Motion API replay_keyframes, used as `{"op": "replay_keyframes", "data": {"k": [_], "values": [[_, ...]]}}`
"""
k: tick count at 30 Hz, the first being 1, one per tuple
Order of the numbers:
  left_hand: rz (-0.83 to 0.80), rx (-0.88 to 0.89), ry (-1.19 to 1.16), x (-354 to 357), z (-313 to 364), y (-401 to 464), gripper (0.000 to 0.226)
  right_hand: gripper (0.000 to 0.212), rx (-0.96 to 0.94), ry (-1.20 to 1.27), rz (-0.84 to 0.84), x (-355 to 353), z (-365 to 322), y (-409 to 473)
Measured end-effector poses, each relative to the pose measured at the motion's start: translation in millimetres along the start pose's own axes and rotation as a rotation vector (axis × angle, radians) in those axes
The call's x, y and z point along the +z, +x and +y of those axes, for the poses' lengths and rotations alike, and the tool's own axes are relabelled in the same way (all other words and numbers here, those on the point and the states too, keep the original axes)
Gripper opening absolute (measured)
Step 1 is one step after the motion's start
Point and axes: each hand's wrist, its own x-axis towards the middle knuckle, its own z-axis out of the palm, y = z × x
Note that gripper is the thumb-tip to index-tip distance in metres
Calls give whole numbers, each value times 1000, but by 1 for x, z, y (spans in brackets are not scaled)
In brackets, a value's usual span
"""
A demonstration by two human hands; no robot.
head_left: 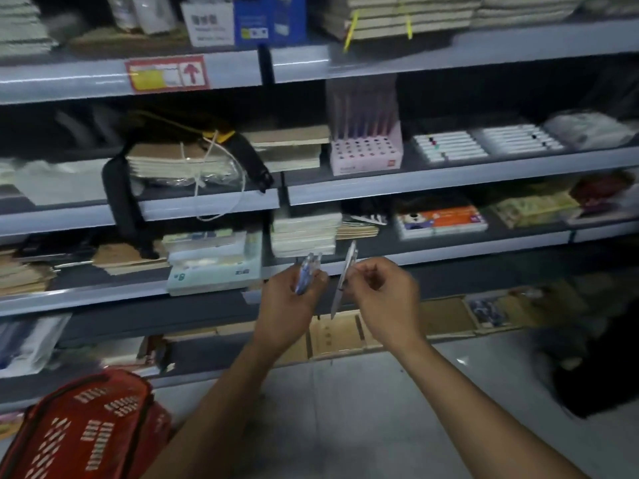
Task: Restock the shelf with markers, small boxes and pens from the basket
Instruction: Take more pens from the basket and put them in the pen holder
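My left hand (288,299) has its fingers curled round a small bunch of blue pens (306,273), their ends sticking up past my fingertips; my right hand (383,295) pinches a single pale pen (344,278) between thumb and forefinger, the pen standing nearly upright with its tip hanging below my fingers, just beside the bunch and apart from it; my other right fingers are loosely curled. Straight beyond my fingertips runs the grey edge of the shelf (432,259), with stacked notebooks (304,233) above my left fingers; higher up, past my right fingers, stands a pink pen display box (366,146), and to the right of it lie flat packs of white markers (449,145). The red basket (86,430) sits low and well off to the left of my left hand, on the floor by the bottom shelf; what is in it I cannot make out.
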Motion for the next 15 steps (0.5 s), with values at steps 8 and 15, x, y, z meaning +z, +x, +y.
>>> {"op": "replay_keyframes", "data": {"k": [8, 15], "values": [[28, -19, 33, 66, 36, 25, 36, 11, -6, 36, 34, -73, 13, 51], [92, 91, 145, 67, 37, 83, 38, 12, -90, 65, 24, -63, -1, 115]]}}
